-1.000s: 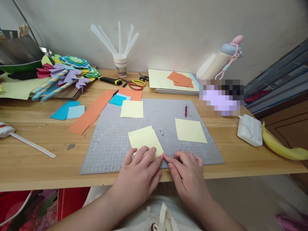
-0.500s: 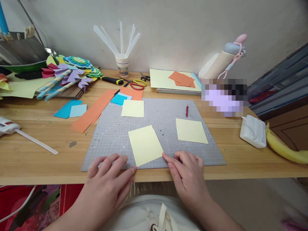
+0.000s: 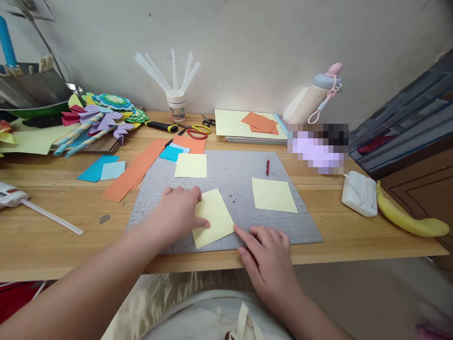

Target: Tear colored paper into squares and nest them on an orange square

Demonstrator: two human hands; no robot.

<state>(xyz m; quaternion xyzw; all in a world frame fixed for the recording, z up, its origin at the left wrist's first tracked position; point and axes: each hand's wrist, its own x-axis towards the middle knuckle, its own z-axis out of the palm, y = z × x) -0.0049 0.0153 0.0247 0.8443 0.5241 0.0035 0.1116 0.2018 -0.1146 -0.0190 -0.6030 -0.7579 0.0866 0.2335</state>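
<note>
A pale yellow square of paper [image 3: 215, 222] lies turned at an angle on the grey cutting mat [image 3: 230, 165], near its front edge. My left hand [image 3: 180, 210] is over the paper's left side, thumb stretched across the sheet and apart from the bent fingers. My right hand [image 3: 267, 252] rests at the mat's front, its index fingertip at the sheet's right corner and the fingers loosely spread. Two more yellow pieces lie on the mat, one at the upper left [image 3: 191, 165] and one at the right [image 3: 275, 195]. A short red pencil [image 3: 268, 167] is behind the right one.
Orange strips [image 3: 136, 172] and blue paper [image 3: 97, 169] lie left of the mat. Behind are scissors [image 3: 198, 131], a cutter [image 3: 161, 126], a paper cup [image 3: 176, 106] of glue sticks and a paper stack [image 3: 226, 122]. A glue gun [image 3: 12, 194] is left, a banana [image 3: 410, 219] right.
My left hand has moved from the paper's front corner up over its left side. My right hand keeps its fingertip at the right corner. The camera view has shifted slightly.
</note>
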